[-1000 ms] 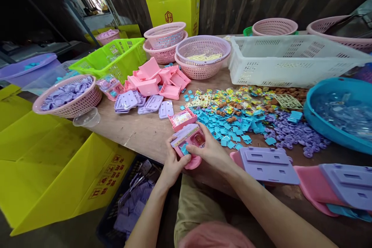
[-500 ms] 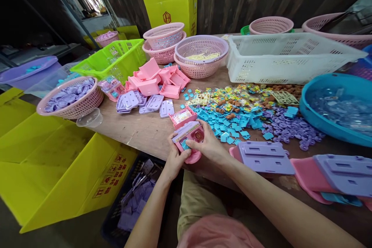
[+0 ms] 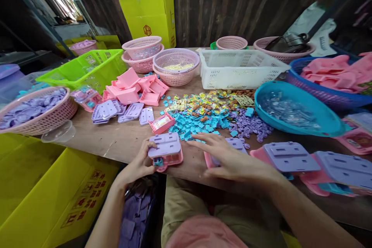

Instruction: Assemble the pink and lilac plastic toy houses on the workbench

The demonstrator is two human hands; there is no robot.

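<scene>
2 hands were at the near edge of the counter (image 3: 124, 141). My left hand (image 3: 138, 164) was closed around the left end of a pink toy case (image 3: 171, 158), fingers curled on its side, holding it at the counter's edge with its purple back plate (image 3: 165, 146) facing up. 1 small blue piece (image 3: 157, 161) stuck out from under the case beside my thumb. My right hand (image 3: 232, 161) lay spread, palm down and gripping nothing, its fingertips (image 3: 194, 142) stretched toward the case but apart from it. It covered most of a second pink and purple part (image 3: 236, 143).

Further right, 2 more purple plates (image 3: 290, 157) rested on pink shells. Just beyond my hands lay a heap of blue tiles (image 3: 193, 124), with a heap of purple rings (image 3: 247, 126) to its right and an open pink tray (image 3: 161, 123) to its left. Loose purple plates (image 3: 122, 109) and a pile of pink boxes (image 3: 132, 85) lay left of that, and a pink basket (image 3: 43, 122) of purple parts stood at the far left edge. A blue basin (image 3: 290, 131) sat to the right. Behind these stood a green crate (image 3: 87, 66), a lilac basket (image 3: 176, 56) and a white crate (image 3: 241, 69). Farthest back, a yellow carton (image 3: 151, 17) stood against the dark wall.
</scene>
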